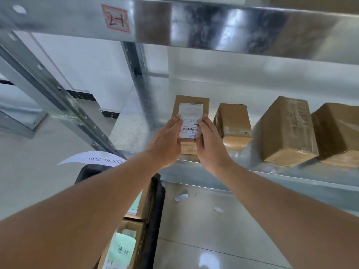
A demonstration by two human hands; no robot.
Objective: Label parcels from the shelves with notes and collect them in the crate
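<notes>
Hands closing on the leftmost parcel on the shelf

Head view: parcel point(190, 113), a flat brown carton with a white printed shipping label point(190, 119) on its upper face, lies on the galvanised shelf point(213, 171) at the left end of a row; left hand point(167, 140) and right hand point(208, 140) flank it, one on each long side; fingers look fairly straight and laid along the carton's edges, fingertips touching the margins of the label, so the hold reads as a flat two-sided press rather than a curled clasp; whether the thumbs hook underneath cannot be seen. To the right stand three more cartons: a small taped one point(233, 125) just beside, then a larger box point(285, 129), then another point(338, 133) cut by the frame edge. Below the left forearm sits the black crate point(155, 210), holding cartons that carry pale green notes point(121, 251); a white sheet point(93, 159) with handwriting rests at its far end; small paper scraps point(181, 197) lie on the floor. A red-bordered tag point(116, 18) marks the beam above.

Judgement: the step in hand is fetching the parcel; no green note shows on it, so labelling seems yet to come. The next move likely calls for squeezing both sides evenly, drawing the carton clear of its neighbour and the shelf lip, then bringing it down toward the crate.
</notes>
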